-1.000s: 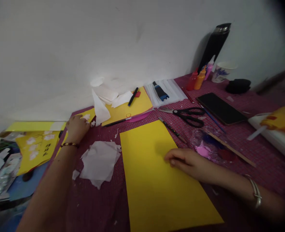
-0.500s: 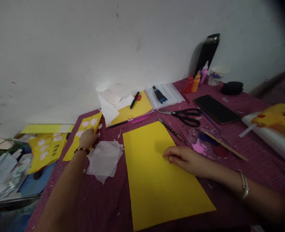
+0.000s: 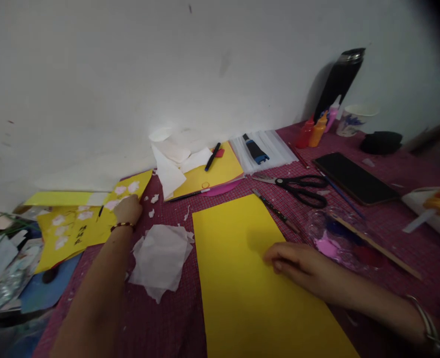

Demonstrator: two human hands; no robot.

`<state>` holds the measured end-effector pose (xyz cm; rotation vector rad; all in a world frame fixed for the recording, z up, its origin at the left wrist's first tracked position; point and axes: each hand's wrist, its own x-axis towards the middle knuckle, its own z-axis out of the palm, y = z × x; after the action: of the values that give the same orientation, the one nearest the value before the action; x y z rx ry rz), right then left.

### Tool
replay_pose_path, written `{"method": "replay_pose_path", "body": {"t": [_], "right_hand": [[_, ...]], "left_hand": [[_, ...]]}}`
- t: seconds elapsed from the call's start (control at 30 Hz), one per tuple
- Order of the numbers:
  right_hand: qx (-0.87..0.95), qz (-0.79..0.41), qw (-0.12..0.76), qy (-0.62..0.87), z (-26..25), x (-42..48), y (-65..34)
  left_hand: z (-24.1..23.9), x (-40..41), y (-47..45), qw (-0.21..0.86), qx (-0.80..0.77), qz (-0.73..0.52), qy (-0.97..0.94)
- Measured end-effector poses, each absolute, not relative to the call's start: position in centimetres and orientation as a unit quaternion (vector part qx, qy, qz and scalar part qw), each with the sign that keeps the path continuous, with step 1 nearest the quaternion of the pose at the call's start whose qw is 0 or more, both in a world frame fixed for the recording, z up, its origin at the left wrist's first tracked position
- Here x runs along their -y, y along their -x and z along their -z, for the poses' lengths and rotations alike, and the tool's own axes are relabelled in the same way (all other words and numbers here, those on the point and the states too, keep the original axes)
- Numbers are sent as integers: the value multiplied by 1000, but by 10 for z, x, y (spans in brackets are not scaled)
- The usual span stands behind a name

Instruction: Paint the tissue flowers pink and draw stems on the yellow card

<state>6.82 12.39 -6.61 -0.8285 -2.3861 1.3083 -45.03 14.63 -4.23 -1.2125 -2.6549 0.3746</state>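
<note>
A large blank yellow sheet (image 3: 242,278) lies on the maroon checked tablecloth (image 3: 167,318) in front of me. My right hand (image 3: 298,263) rests on its right half, fingers loosely curled and pressing the paper. My left hand (image 3: 128,210) reaches to the table's left edge and is closed on a yellow card with white flower shapes (image 3: 125,191). A crumpled white tissue (image 3: 162,258) lies between my two arms.
Black scissors (image 3: 302,188), a pencil (image 3: 275,211), a black phone (image 3: 356,178), a pink paint palette with a stick (image 3: 339,238), paint bottles (image 3: 312,132), a black flask (image 3: 339,79), a paper cup (image 3: 354,119) and stacked yellow sheets with a pen (image 3: 212,166) lie behind. Another flowered yellow card (image 3: 68,233) lies off the left edge.
My left hand pulled the flowered yellow card out from the table's back left and slid it leftward. My right hand stayed on the large yellow sheet.
</note>
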Motion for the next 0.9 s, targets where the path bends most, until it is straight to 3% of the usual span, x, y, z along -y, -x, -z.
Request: {"method": "replay_pose_path", "body": {"t": [0.3,0.63,0.9], "right_hand": [[826,-461,150,287,67,-124,-68],[823,-463,143,295,66,-124,-68],[822,-462,153,294,66,-125,-68]], "left_hand": [[34,-139,451,151,774,-133,601],[40,-146,439,199,798,-85,563],[38,-156,426,57,810,-113,573]]}}
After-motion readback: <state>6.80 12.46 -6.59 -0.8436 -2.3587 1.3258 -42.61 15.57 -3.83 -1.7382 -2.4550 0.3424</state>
